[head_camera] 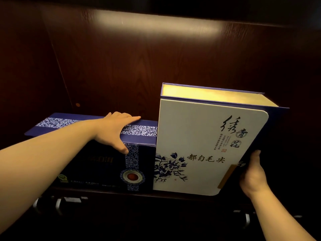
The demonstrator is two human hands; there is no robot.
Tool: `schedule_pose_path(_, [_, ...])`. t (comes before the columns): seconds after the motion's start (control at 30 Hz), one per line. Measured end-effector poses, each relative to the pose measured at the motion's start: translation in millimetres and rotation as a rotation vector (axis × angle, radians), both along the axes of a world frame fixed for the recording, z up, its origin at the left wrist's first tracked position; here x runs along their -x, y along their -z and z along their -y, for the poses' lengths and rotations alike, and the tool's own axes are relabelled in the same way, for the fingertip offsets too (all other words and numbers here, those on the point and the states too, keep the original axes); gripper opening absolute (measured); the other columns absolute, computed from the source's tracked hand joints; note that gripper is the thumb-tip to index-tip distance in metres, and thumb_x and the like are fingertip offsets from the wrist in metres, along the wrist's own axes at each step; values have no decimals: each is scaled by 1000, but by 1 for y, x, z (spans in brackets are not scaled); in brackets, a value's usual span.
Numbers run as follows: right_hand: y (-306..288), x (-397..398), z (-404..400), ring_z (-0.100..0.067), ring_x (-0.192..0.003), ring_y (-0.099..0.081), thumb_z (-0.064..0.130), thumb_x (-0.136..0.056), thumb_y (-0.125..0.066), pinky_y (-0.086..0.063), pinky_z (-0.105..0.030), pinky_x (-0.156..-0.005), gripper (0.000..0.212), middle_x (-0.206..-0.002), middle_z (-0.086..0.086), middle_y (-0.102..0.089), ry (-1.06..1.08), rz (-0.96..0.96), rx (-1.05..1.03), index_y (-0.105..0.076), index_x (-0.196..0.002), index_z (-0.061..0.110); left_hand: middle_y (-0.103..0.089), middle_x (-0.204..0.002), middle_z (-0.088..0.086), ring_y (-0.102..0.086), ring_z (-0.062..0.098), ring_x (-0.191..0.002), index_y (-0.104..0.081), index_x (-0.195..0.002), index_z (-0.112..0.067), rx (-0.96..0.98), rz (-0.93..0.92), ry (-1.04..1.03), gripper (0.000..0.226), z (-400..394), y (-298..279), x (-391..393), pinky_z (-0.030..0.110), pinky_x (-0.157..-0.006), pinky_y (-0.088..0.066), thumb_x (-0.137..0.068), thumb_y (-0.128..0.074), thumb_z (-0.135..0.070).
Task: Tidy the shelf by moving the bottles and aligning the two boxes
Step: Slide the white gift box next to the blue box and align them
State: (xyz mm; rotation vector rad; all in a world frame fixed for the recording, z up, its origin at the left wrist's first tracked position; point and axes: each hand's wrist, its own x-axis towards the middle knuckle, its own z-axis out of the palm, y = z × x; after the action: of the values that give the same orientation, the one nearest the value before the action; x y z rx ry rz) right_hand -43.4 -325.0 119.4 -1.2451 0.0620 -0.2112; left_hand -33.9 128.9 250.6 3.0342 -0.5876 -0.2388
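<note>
Right hand (253, 173): fingers curled round right edge of white box (205, 136), upright, blue floral print, gold sides | left hand (112, 131): fingers laid flat on top of dark blue box (97, 164), thumb on its front | boxes: 2, touching, on dark wooden shelf (156, 58)

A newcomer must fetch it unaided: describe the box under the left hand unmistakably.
In the dark wooden shelf, two boxes stand side by side. Take the lower one on the left, the dark blue box with the left hand laid on top. Unlike the taller white box beside it, it carries blue-and-white patterned bands and a round medallion.
</note>
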Motion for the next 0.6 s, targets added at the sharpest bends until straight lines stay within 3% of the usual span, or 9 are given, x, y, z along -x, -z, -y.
schedule_pose_path(0.3, [1,2,-3,-6,-108,-68,67,-94,-34,-47,-29,-87,48,-105,18,-79,-3,5,11,-65,-116,38,-24,-162,0,-23,27,-142,-5,-160,-31,-2,-6,-6,135,-1,0,1,50,-117,-23,-53,-74,-77])
schedule_pose_path(0.4, [1,2,-4,-5,-103,-72,66,-97,-32,-47,-31,-88,49,-107,16,-79,-5,5,12,-67,-116,39,-24,-162,0,-23,27,-142,-6,-160,-31,6,-5,-12,134,0,-1,2,50,-117,-24,-54,-75,-75])
schedule_pose_path(0.6, [-2,2,-4,-2,-98,-73,68,-95,-31,-45,-34,-89,50,-105,16,-79,-24,21,22,-79,-97,52,-26,-160,-1,-25,26,-140,-7,-159,-31,11,8,-5,131,2,-1,2,51,-116,-24,-58,-79,-71])
